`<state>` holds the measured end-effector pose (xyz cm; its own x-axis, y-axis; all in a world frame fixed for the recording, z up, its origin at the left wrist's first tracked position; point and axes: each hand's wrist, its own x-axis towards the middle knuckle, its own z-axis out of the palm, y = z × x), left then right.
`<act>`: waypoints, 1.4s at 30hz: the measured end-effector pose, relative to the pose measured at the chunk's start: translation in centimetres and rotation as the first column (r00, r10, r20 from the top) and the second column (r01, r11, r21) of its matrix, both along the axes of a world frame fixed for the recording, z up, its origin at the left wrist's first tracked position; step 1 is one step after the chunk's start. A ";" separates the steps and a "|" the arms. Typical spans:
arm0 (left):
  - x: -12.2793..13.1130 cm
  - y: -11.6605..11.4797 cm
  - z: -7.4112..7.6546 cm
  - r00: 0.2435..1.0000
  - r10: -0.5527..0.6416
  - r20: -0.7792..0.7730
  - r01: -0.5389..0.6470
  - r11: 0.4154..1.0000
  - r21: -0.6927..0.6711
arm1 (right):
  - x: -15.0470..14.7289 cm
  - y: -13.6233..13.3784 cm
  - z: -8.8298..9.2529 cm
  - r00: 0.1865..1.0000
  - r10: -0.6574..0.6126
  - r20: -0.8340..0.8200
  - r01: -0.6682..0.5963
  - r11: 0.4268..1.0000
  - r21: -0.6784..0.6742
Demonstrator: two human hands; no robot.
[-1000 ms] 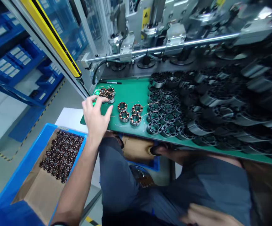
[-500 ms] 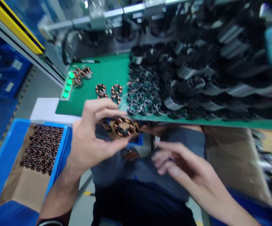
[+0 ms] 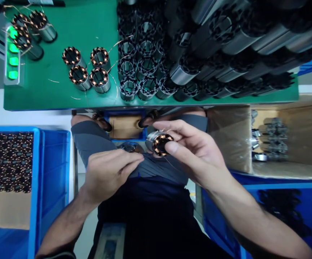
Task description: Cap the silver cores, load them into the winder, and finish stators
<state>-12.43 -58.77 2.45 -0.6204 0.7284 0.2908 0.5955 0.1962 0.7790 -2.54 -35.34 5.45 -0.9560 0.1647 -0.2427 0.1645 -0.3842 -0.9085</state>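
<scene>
My right hand [image 3: 196,153] grips a copper-wound motor stator [image 3: 152,138] above my lap, its thumb over the wound end. The stator lies roughly on its side, and a thin loose wire hangs from it. Just left of it, my left hand [image 3: 112,172] is closed, thumb and fingertips pressed together; what they pinch, if anything, cannot be made out. On the green work surface [image 3: 55,97], a small group of wound stators [image 3: 100,79] stands upright. More wound stators [image 3: 38,27], with loose wire ends, stand at the back left beside a green-lit indicator strip [image 3: 13,54].
Bare stator cores [image 3: 148,86] with black ends crowd the right half of the surface, some lying stacked. A blue bin [image 3: 35,180] of wound parts is at left. A lined box [image 3: 226,144] with metal cores and another blue bin [image 3: 226,208] are at right.
The stator that my left hand held is now in my right hand. My right hand has come up and inward, and my left fingers have closed together. The view has shifted.
</scene>
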 end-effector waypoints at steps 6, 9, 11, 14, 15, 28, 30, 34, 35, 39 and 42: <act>-0.3 0.0 -4.2 0.939 0.045 0.341 -0.039 0.999 -0.025 | 1.0 0.5 0.4 0.998 0.031 -0.050 -0.029 0.998 0.049; -0.4 0.6 -1.9 0.921 0.126 0.368 -0.184 0.974 0.129 | 0.9 0.1 0.5 0.998 0.029 -0.054 -0.021 0.988 0.155; -0.4 1.2 -0.1 0.915 0.111 0.387 -0.213 0.949 0.231 | 0.7 -0.1 0.4 0.998 0.035 -0.053 -0.024 0.979 0.201; -0.1 1.9 0.5 0.833 0.016 0.553 -0.177 0.955 0.239 | 0.7 -0.1 0.1 0.996 0.061 -0.064 -0.046 0.974 0.220; 0.1 1.9 0.0 0.768 -0.019 0.640 -0.163 0.961 0.224 | 0.9 0.1 0.0 0.994 0.079 -0.073 -0.062 0.975 0.213; 0.0 1.5 1.0 0.862 -0.075 0.502 -0.027 0.981 0.193 | 1.6 0.9 -0.2 0.949 0.303 -0.089 -0.159 0.700 0.696; 0.4 1.5 0.0 0.800 -0.078 0.595 -0.021 0.987 0.157 | 1.8 1.1 -0.5 0.949 0.298 -0.102 -0.167 0.751 0.639; 1.2 1.2 -3.9 0.627 -0.018 0.779 -0.076 0.994 0.084 | 2.6 1.3 -0.9 0.969 0.216 -0.122 -0.162 0.923 0.350; 1.3 1.1 -4.5 0.618 0.019 0.786 -0.118 0.991 0.069 | 2.7 1.3 -0.9 0.976 0.193 -0.102 -0.153 0.939 0.309; 0.9 0.3 -3.3 0.837 0.046 0.546 -0.170 0.969 0.179 | 2.4 1.1 -0.8 0.983 0.181 -0.036 -0.162 0.939 0.303; 0.7 0.4 -0.5 0.978 -0.027 0.207 -0.012 0.983 0.186 | 1.7 0.7 -0.9 0.972 0.234 -0.031 -0.217 0.936 0.277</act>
<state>-11.69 -58.39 1.94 -0.6763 0.6788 0.2863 0.4178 0.0333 0.9079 -0.84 -34.68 4.59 -0.9874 -0.0063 -0.1581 0.1581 -0.0831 -0.9839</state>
